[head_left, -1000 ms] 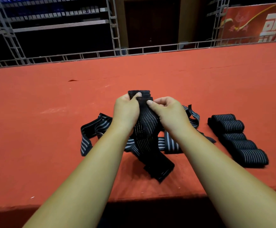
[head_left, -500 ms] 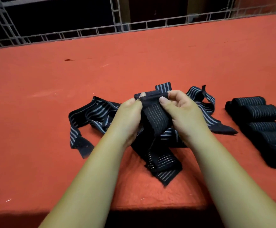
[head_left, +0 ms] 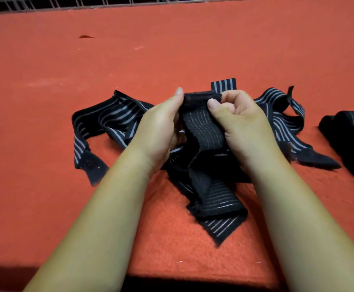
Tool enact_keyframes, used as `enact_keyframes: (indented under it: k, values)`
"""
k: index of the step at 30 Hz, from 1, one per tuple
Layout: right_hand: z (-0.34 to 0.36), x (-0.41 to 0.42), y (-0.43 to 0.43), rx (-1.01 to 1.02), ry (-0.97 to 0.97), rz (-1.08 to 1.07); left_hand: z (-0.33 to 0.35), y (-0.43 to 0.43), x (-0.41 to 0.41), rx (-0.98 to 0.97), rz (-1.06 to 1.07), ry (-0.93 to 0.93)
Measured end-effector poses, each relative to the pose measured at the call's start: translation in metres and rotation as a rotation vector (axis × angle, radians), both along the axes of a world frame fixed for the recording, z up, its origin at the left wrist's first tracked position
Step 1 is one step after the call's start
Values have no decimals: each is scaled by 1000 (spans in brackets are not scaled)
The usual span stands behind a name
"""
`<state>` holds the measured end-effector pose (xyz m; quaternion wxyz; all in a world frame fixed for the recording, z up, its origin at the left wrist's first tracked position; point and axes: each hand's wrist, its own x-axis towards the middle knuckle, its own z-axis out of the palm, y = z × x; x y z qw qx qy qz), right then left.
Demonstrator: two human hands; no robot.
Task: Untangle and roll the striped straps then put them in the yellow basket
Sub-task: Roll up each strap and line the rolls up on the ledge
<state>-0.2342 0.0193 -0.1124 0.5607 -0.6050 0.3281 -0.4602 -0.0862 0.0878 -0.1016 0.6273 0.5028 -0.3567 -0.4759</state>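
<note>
Nearest the camera, two bare forearms were seen reaching in over the near edge of a red-covered table (head_left: 45,144). Just beyond that edge, the loose tail of a striped strap (head_left: 201,127) lay folded on the cloth, its end pointing toward the near edge.

Above the tail, the same strap was held up between both hands. The left hand (head_left: 161,131) was closed on the strap's left edge, thumb raised along the top. The right hand (head_left: 241,123) was curled shut on the right edge, thumb pressed onto the dark top end, where a first fold or roll appeared to be started.

Behind and beside the hands, a tangle of further straps (head_left: 112,119) was spread over the middle of the table, looping out to the left and right. At the right edge of the view, finished rolls (head_left: 353,131) were lined up on the cloth, well apart from the tangle. Beyond everything, the far edge was bordered by a metal railing (head_left: 66,3). No yellow basket was in view.

The strap was judged to be light, soft and stretchy, sagging under its own weight. It would likely be best held by both side edges near the dark end, kept taut so the roll stays tight. That end may be a fastening patch and could snag on other straps.
</note>
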Motion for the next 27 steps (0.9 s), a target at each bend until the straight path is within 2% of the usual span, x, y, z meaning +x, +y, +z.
enact_keyframes:
  k: [8,14,16,19,21,23,27]
  values:
    - [2,-5,0,-32,30,-19,-3,1,3,-12,-23,-54]
    - [3,-8,4,-78,49,-52,7,12,0,12,-10,-253]
    - [5,-10,7,-96,38,-56,15,18,-4,24,-4,-397]
    - [11,-15,10,-122,2,-106,21,22,-7,6,89,-737]
    - [17,-17,11,-138,-24,-138,24,23,-9,-43,150,-820]
    - [22,-19,12,-169,-19,-165,30,23,-9,-110,187,-856]
    - [30,-21,21,-196,-6,-173,38,25,-9,-211,197,-740]
